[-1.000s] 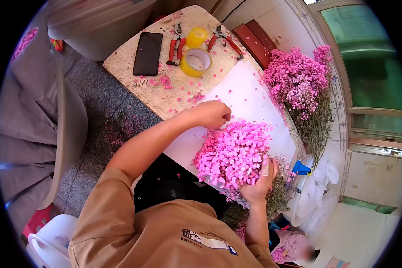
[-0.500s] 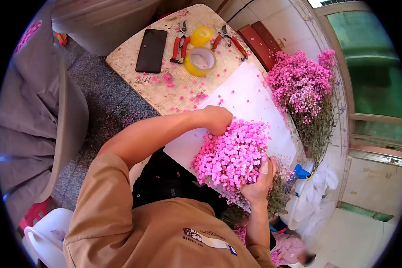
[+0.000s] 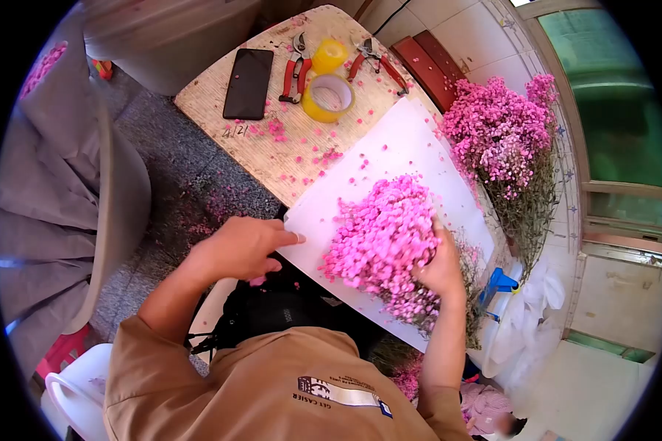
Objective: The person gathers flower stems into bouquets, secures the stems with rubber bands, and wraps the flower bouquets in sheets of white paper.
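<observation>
My right hand (image 3: 443, 266) is wrapped round a bunch of pink baby's breath (image 3: 379, 239), gripping it at its right side where the stems begin. The flower heads spread out over a white paper sheet (image 3: 390, 154). Off the sheet's left edge is my left hand (image 3: 244, 248), apart from the bunch, with thumb and forefinger spread and nothing held. A small pink petal-like bit shows just below its thumb.
On the wooden table (image 3: 206, 92) lie a black phone (image 3: 248, 84), two red-handled pruning shears (image 3: 296, 72), a tape roll (image 3: 329, 98) and loose pink florets. More pink flowers (image 3: 500, 136) lie at the right. A grey-lined bin (image 3: 59, 176) stands left; a person (image 3: 485, 408) is lower right.
My left hand has left the flower heads and moved left and toward my body, its fingers opening. My right hand has turned the bunch and shifted slightly right; the bunch's top moved up.
</observation>
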`<state>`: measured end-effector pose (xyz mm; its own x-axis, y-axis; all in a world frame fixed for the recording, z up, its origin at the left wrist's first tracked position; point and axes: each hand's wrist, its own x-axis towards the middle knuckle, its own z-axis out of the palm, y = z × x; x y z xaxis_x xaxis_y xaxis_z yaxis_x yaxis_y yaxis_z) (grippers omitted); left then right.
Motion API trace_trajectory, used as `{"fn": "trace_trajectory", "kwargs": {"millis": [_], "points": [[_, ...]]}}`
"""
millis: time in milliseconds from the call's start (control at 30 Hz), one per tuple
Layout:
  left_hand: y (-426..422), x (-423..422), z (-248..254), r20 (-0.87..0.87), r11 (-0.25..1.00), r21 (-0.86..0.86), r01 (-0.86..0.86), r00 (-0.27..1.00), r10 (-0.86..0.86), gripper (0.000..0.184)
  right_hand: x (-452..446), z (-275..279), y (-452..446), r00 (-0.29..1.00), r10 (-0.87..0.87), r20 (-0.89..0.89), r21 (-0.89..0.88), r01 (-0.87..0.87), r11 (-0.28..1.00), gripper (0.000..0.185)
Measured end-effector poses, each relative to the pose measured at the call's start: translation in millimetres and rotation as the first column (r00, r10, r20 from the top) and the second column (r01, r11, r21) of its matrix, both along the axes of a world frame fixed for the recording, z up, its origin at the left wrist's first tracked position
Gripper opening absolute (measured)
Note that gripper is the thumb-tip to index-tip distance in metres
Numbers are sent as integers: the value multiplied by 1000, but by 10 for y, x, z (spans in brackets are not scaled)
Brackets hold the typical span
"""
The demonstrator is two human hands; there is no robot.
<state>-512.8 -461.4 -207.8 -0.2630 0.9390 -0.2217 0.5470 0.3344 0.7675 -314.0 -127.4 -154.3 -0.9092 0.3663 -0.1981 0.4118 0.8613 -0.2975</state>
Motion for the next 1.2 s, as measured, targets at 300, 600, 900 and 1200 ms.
{"fn": "trace_trajectory", "kwargs": {"millis": [300,600,900,1200], "points": [[1207,-52,-531,403,802,434,-411,885,235,26,319,-25,-365,906,201,-373,347,-65,936,102],[2128,-362,-512,301,925,-44,378,888,-348,18,568,-18,-729,853,276,-443,374,-104,922,97],[2014,-323,-509,412,931,-146,334,876,-250,11,512,-21,-621,865,285,-412,353,-137,925,100],[2135,-268,-624,387,874,-113,473,831,-400,19,665,89,-614,837,298,-459,363,-130,923,90]]}}
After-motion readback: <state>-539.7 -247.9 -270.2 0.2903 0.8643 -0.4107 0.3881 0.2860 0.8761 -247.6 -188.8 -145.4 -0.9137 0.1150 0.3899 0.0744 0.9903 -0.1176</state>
